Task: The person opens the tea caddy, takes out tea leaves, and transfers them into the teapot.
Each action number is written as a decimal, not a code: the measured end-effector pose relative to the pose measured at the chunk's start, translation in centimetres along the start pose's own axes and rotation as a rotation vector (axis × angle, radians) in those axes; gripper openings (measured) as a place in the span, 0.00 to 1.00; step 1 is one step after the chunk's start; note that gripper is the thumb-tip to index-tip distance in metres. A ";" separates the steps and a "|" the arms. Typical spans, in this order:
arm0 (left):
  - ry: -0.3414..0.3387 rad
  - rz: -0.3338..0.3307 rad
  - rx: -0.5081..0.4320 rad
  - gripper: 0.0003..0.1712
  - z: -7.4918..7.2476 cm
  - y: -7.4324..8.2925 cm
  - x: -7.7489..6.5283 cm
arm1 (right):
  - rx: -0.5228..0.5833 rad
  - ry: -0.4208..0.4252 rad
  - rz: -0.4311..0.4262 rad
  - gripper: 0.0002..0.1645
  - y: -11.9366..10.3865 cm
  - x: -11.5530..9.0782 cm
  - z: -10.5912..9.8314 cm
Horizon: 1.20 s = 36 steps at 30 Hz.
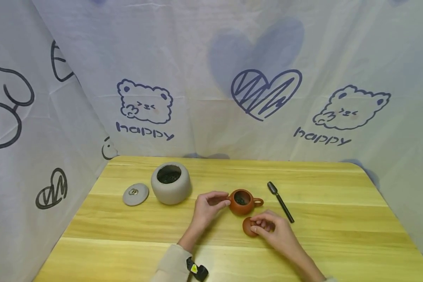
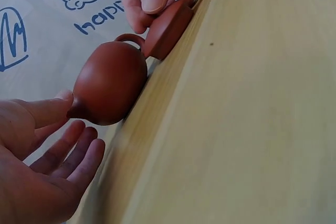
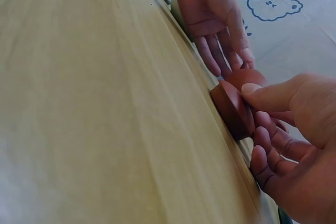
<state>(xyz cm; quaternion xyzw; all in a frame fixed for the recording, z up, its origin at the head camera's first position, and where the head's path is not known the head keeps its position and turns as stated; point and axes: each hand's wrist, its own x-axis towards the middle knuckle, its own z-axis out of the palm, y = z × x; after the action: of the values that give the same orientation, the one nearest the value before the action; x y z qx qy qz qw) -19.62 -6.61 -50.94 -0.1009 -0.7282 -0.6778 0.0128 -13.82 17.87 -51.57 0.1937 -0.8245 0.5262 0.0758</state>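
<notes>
A small reddish-brown clay teapot (image 1: 242, 202) stands uncovered on the table, dark tea leaves (image 1: 240, 200) inside it. My left hand (image 1: 208, 207) pinches its spout between thumb and fingers, its other fingers spread below in the left wrist view. The pot's loop handle (image 1: 258, 202) points right. In front of the pot, my right hand (image 1: 273, 231) pinches the matching clay lid (image 1: 248, 227) by its top; the knob is mostly hidden by the fingers. Seen from the right wrist, the lid (image 3: 231, 109) is tilted close over the tabletop.
Left of the pot stands a round grey jar (image 1: 171, 190) with dark leaves inside. Its grey lid (image 1: 135, 194), with a ring on top, lies beside it. A dark tea scoop (image 1: 281, 202) lies right of the pot on the wooden table (image 1: 338, 235). Printed cloth (image 1: 204, 78) hangs behind.
</notes>
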 end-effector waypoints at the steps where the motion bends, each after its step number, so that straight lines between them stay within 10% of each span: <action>1: 0.007 0.001 0.008 0.14 0.1 -0.1 0.0 | 0.000 0.001 0.000 0.11 0.0 0.0 0.0; 36: 0.057 -0.077 -0.145 0.13 1.0 -1.3 0.4 | -0.068 0.035 0.032 0.12 0.3 0.0 0.7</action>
<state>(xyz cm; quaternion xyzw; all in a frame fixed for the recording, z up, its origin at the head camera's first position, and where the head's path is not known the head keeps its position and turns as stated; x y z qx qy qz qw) -20.11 -5.68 -52.27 -0.0544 -0.6799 -0.7313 0.0001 -13.86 17.35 -52.13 0.1686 -0.8435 0.5023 0.0885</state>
